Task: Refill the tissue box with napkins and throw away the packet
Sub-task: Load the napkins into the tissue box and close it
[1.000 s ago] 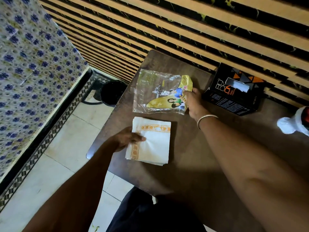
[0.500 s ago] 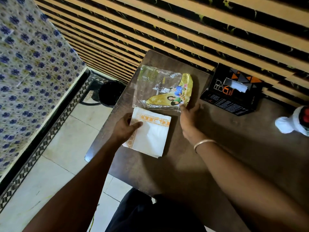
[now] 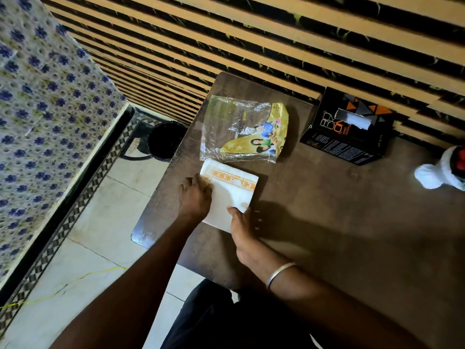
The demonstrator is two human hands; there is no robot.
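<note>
A stack of white napkins (image 3: 232, 190) with an orange border lies near the left edge of the dark brown table (image 3: 327, 222). My left hand (image 3: 195, 197) grips the stack's left side. My right hand (image 3: 241, 226) holds its near right corner, thumb on top. Just beyond the stack lies the empty clear and yellow plastic packet (image 3: 242, 132), flat, with no hand on it. The black tissue box (image 3: 348, 127) stands against the wall at the back right, a white tissue showing in its top slot.
A black waste bin (image 3: 164, 141) stands on the tiled floor left of the table. A white and red object (image 3: 445, 168) sits at the table's right edge. A slatted wall runs behind, and a blue-flowered cloth surface is at the left.
My right hand let go of the packet and came down to the napkin stack's near corner. The packet now lies free. My left hand stayed on the stack's left side.
</note>
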